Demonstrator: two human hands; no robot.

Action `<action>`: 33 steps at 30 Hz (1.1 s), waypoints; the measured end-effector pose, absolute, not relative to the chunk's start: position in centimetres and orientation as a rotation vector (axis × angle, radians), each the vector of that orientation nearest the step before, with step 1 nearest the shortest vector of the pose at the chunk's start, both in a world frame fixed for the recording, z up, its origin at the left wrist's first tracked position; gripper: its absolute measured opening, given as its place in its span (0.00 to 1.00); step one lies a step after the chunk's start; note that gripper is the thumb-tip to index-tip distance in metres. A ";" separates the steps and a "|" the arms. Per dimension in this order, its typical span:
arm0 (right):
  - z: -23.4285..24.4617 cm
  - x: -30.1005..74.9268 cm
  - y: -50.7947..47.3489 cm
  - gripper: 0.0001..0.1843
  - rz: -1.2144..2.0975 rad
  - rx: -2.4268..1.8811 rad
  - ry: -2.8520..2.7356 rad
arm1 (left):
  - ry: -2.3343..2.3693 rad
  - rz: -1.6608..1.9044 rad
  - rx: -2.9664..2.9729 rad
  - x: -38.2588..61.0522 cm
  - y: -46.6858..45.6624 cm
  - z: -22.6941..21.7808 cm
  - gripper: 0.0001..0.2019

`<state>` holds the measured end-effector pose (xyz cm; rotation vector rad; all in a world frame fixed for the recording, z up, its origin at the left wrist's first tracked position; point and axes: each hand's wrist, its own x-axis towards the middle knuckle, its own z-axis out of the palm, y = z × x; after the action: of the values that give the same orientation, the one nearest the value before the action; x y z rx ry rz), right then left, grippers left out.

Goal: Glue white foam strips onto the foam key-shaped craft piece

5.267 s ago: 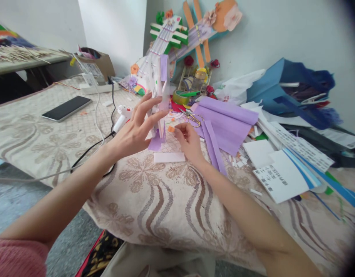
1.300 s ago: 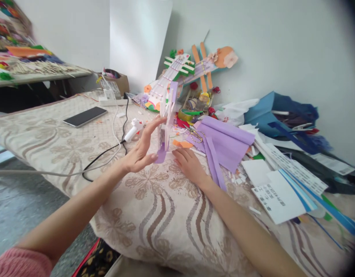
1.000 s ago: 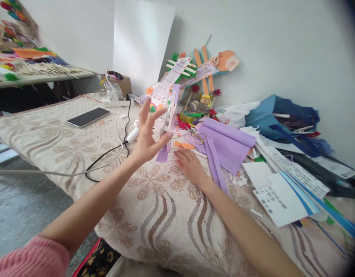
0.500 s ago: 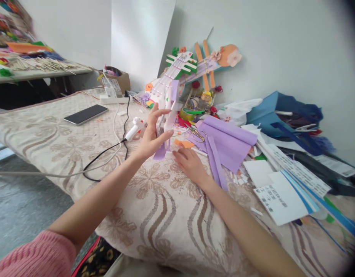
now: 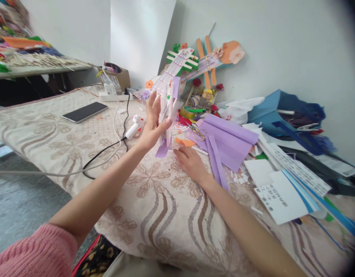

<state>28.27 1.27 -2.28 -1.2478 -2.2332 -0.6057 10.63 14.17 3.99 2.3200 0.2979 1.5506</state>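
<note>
An upright white craft piece [image 5: 168, 104] with purple paper strips stands at the middle of the table, seen nearly edge-on. My left hand [image 5: 153, 125] grips it from the left, thumb on the near side and fingers raised behind. Its purple lower end [image 5: 161, 151] reaches down to the cloth. My right hand [image 5: 191, 163] lies low on the tablecloth just right of the piece, fingers loosely extended beside a thin white strip [image 5: 200, 151] and orange paper scraps [image 5: 184, 142]. Gold-handled scissors [image 5: 198, 134] rest beyond it on purple paper [image 5: 223, 140].
A white glue gun [image 5: 134, 127] with a black cord lies left of my left hand. Further left are a phone [image 5: 85, 112] and a power strip [image 5: 114, 97]. Decorated paper instruments [image 5: 177, 69] lean at the wall. Cards [image 5: 281, 198] and a blue bag [image 5: 264, 115] crowd the right.
My left hand has shifted slightly up, its fingers now more upright and its thumb closer against the craft piece, which has turned slightly. My right hand stays nearly in place.
</note>
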 end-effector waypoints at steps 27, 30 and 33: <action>-2.2 28.9 2.2 0.16 -0.637 -1.199 -2.231 | 0.289 1.434 2.317 11.0 15.4 5.2 0.44; -2.0 28.9 2.2 0.16 -0.626 -1.190 -2.183 | 0.291 1.406 2.307 11.0 15.4 5.2 0.45; -1.9 28.8 2.3 0.16 -0.612 -1.179 -2.125 | 0.270 1.397 2.260 11.0 15.5 5.3 0.45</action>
<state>28.80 2.28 -1.89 -1.1790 -2.1251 -0.6121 11.04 15.53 5.34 2.2597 0.2696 1.3970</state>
